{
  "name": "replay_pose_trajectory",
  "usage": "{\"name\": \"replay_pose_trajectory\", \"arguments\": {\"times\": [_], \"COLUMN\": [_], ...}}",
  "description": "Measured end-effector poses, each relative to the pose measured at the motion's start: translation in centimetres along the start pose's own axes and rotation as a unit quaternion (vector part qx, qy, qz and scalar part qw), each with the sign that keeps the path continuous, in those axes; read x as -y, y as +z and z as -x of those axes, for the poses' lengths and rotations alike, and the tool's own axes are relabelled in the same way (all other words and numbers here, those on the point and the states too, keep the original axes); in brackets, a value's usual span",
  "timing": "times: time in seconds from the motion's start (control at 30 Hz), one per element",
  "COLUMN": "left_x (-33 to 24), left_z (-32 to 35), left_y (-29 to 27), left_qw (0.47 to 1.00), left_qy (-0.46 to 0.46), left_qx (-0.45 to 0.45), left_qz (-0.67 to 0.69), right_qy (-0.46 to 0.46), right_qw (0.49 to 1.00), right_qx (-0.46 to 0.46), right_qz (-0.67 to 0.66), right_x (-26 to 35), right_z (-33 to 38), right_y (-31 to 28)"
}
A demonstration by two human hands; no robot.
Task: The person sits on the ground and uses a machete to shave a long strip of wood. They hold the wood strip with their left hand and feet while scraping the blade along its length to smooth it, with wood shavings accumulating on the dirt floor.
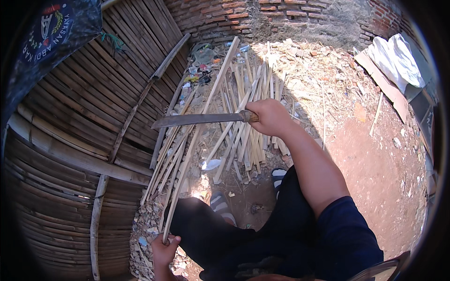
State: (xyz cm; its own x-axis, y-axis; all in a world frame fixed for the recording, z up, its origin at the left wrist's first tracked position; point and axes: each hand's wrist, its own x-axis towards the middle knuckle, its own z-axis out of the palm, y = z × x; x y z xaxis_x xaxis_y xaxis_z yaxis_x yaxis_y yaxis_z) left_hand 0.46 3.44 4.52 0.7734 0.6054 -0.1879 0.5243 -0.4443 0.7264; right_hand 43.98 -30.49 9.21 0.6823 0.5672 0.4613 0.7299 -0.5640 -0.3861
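Observation:
My right hand [273, 118] is closed round the wooden handle of a machete [199, 119]. Its long dark blade points left, held about level across the view. At the lower left, my left hand [165, 252] grips the near end of a long, pale bamboo strip [186, 161]. That strip slants away from me toward the brick wall. The blade crosses over the strip partway along; whether they touch I cannot tell. Beyond my feet lies a pile of cut bamboo strips [253, 145], and more thin strips [161, 175] lie to the left of the held one.
A slatted bamboo wall [70, 112] with a dark printed banner [51, 42] stands close on my left. At the back rises a brick wall [300, 16]. Rubble and straw [318, 70] cover the ground there. A white sack [393, 61] lies at the far right, beside bare earth [375, 173].

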Motion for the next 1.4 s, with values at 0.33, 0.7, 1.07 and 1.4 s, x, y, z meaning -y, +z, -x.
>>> {"name": "replay_pose_trajectory", "arguments": {"times": [0.33, 0.7, 1.07, 1.4], "left_x": [10.1, 10.0, 10.8, 10.8], "left_z": [7.4, 7.1, 6.9, 7.2], "left_y": [2.3, 3.4, 3.2, 3.3], "left_qw": [0.998, 0.996, 0.998, 0.995], "left_qy": [0.055, 0.034, -0.013, 0.021], "left_qx": [-0.034, -0.075, -0.047, -0.068], "left_qz": [-0.004, -0.034, -0.034, -0.065], "right_qy": [0.003, -0.129, 0.022, -0.028], "right_qw": [0.991, 0.958, 0.988, 0.974], "right_qx": [0.13, 0.252, 0.138, 0.225], "right_qz": [0.024, 0.044, -0.063, -0.012], "right_x": [0.8, 8.5, 2.4, 4.8], "right_z": [-0.5, 0.8, -0.7, -0.8], "right_y": [3.2, 3.9, 3.7, 4.9]}}
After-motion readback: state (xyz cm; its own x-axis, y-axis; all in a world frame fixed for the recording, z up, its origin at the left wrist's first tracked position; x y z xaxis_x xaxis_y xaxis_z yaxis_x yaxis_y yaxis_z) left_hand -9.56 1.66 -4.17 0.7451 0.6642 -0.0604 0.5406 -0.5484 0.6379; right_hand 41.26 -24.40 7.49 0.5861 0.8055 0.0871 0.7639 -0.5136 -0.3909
